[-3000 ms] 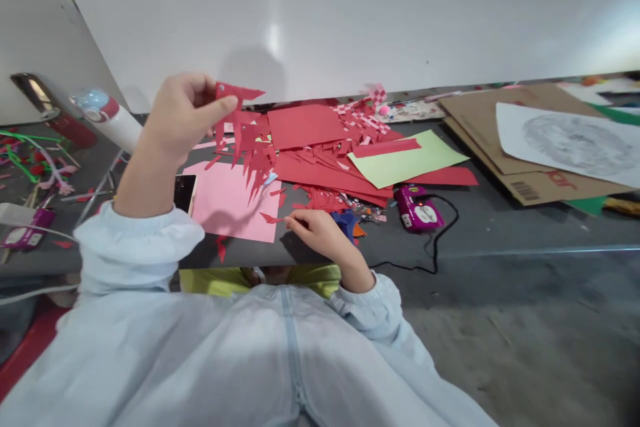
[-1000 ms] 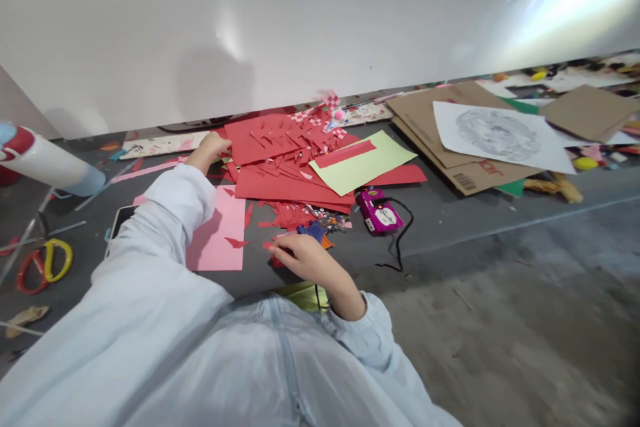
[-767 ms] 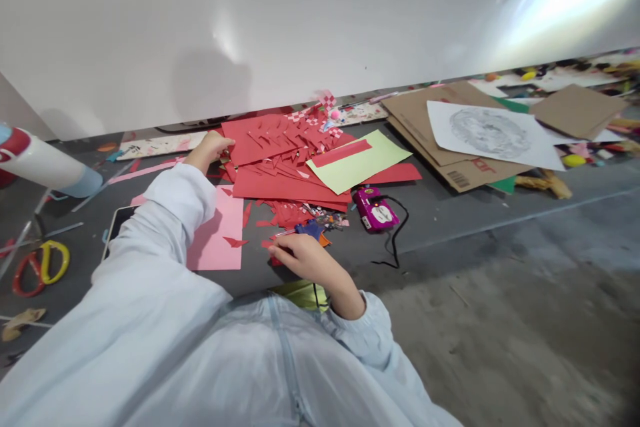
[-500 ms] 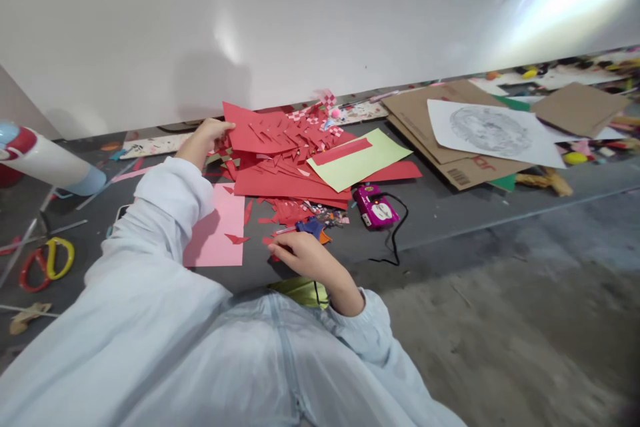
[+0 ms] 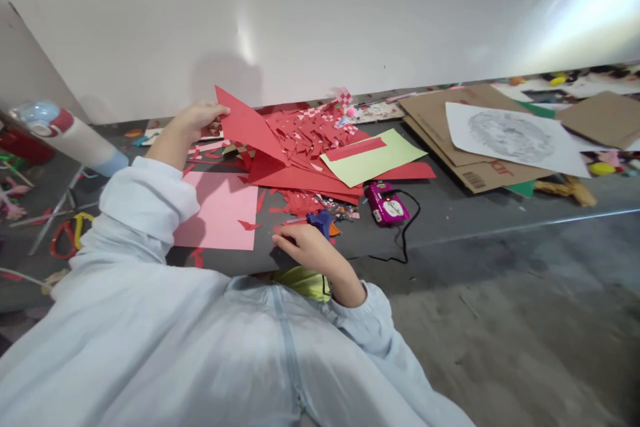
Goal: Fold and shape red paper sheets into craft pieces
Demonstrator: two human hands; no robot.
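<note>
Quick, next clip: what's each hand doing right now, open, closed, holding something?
Left hand: closed on the corner of a red paper sheet, tilting it up.
Right hand: curled on the table beside red scraps; a hold cannot be told.

I see a red paper sheet (image 5: 245, 125) and a red pile (image 5: 300, 179). There is a pink sheet (image 5: 220, 210) and a light green sheet (image 5: 380, 160) with a red strip (image 5: 361, 148). The woven bits (image 5: 343, 95) have red and white checks. The small box (image 5: 386, 203) is purple. The sleeve (image 5: 145, 203) is pale blue.
</note>
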